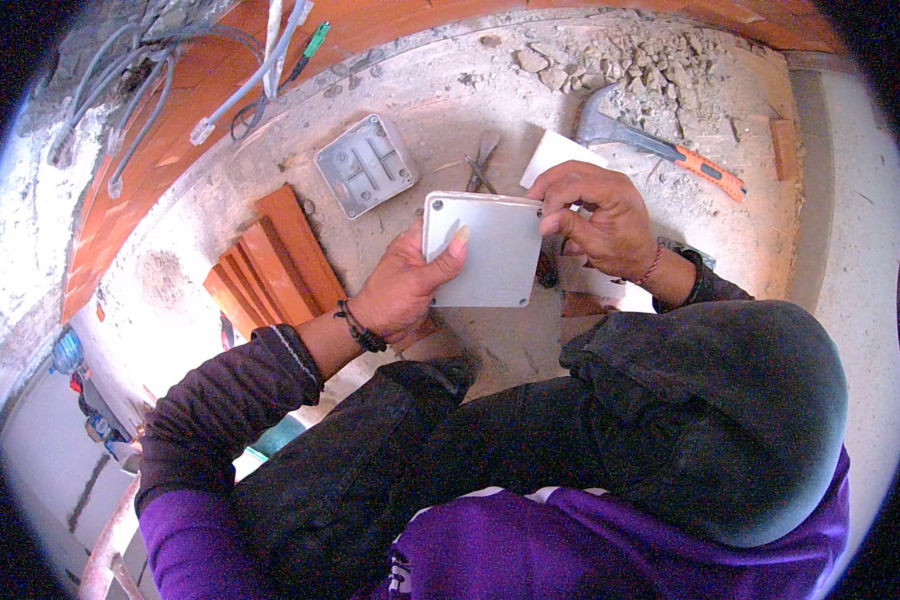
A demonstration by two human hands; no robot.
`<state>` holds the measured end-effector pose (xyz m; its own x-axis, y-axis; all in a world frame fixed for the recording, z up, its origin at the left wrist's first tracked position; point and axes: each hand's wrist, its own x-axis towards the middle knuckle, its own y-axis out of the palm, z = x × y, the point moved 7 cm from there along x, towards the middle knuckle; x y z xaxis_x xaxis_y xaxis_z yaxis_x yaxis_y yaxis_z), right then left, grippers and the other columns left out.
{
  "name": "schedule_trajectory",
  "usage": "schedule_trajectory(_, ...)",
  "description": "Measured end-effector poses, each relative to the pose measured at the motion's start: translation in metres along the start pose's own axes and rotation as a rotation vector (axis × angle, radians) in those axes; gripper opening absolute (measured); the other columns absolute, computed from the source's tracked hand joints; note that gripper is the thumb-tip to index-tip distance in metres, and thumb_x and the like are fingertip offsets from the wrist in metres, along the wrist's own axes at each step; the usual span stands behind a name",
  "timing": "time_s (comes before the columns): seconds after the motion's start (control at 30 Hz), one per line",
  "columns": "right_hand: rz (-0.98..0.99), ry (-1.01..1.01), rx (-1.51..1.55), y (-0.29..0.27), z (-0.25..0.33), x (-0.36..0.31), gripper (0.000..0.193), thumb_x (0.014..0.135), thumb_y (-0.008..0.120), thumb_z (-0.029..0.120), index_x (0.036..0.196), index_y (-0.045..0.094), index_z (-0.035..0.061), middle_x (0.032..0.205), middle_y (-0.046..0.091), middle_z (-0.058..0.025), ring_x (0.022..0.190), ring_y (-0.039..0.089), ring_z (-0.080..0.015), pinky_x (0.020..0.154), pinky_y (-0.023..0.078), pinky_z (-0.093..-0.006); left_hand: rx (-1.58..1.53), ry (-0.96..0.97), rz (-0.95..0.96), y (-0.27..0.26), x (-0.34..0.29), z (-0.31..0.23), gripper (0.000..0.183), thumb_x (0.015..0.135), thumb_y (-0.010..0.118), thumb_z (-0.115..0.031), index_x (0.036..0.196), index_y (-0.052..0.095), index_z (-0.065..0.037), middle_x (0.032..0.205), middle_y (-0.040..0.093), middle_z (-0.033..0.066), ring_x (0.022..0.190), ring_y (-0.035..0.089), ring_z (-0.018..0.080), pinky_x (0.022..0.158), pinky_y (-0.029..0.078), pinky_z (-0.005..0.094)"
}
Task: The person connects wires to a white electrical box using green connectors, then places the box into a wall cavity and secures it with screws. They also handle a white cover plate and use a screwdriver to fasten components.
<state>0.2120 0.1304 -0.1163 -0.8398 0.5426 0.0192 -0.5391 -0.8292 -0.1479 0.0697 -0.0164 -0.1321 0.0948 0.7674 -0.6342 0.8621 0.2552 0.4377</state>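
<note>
My left hand (400, 285) grips a flat, square grey junction box lid (490, 262), its thumb lying across the face. Dark screws show at some of the lid's corners. At the upper right corner, my right hand (595, 215) is closed in a pinch. A small dark piece shows there, but the fingertips hide what they hold. Beyond the lid, a grey junction box (367, 168) lies on the floor, its open side up.
A hammer (660, 145) with an orange and black handle lies at far right near rubble (660, 70). Pliers (483, 160) and a white piece (560, 155) lie beyond the lid. Orange hollow bricks (275, 255) are at left. Grey cables (160, 80) hang at upper left.
</note>
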Motion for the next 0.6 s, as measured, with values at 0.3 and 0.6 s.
schedule_trajectory(0.3,0.076,0.030,0.032,0.005,-0.009,-0.002,0.011,0.087,0.070,0.013,0.081,0.065,0.0052,0.102,0.066,-0.0095,0.083,0.061,-0.0135,0.073,0.051,-0.0270,-0.009,-0.012,-0.012,0.000,-0.002,0.001,0.045,0.098,0.060,-0.031,0.134,0.049,-0.007,0.122,0.061,0.0046,0.110,0.057,0.0134,0.096,0.047,0.0326)
schedule_trajectory(0.6,0.227,0.572,0.242,0.019,-0.041,-0.012,0.013,0.088,0.072,0.013,0.084,0.064,0.0030,0.102,0.067,-0.0087,0.085,0.061,-0.0096,0.069,0.050,-0.0225,0.203,-0.084,-0.038,0.000,-0.006,-0.002,0.042,0.098,0.059,-0.031,0.131,0.051,-0.004,0.114,0.065,0.0059,0.102,0.061,0.0140,0.091,0.050,0.0315)
